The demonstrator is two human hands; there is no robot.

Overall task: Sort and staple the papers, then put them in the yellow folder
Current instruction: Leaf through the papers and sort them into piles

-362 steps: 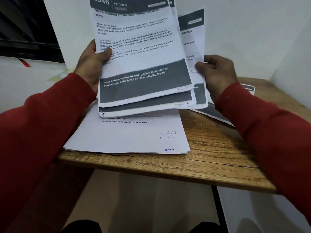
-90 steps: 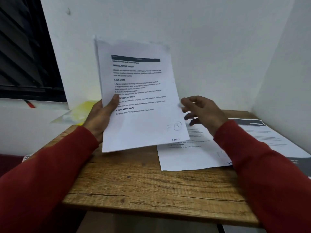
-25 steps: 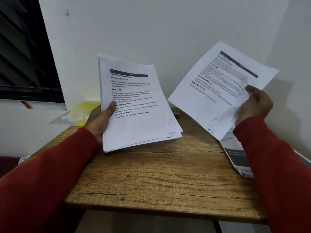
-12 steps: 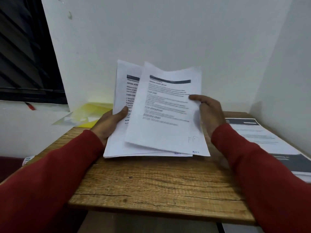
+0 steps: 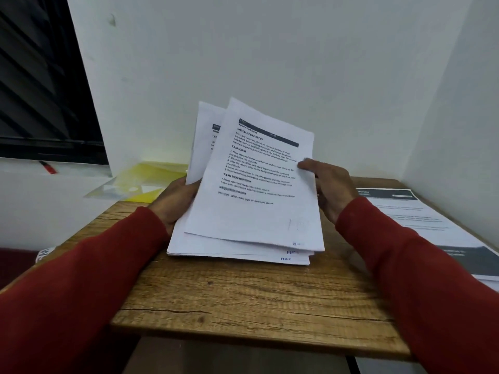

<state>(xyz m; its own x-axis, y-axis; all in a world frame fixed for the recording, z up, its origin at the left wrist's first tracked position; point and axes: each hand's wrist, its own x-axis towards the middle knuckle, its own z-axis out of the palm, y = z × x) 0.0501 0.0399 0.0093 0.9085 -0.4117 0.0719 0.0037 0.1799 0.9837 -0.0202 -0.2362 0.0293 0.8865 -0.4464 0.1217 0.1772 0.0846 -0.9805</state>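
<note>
I hold a loose stack of white printed papers (image 5: 251, 211) tilted up over the wooden table (image 5: 256, 298). My left hand (image 5: 175, 201) grips the stack's left edge from underneath, mostly hidden by the sheets. My right hand (image 5: 328, 184) holds the top sheet's right edge, thumb on the front of the page. The top sheet lies askew on the ones below. The yellow folder (image 5: 151, 179) lies at the table's far left corner, against the wall. No stapler is in view.
A second pile of printed papers (image 5: 421, 225) with dark banners lies on the right side of the table, against the right wall. A dark window (image 5: 40, 76) and a white ledge with a red pen (image 5: 47, 167) are at left.
The sheet my right hand brought over has settled onto the stack in my left hand. The stack has lowered slightly and the top sheet is skewed more to the right.
</note>
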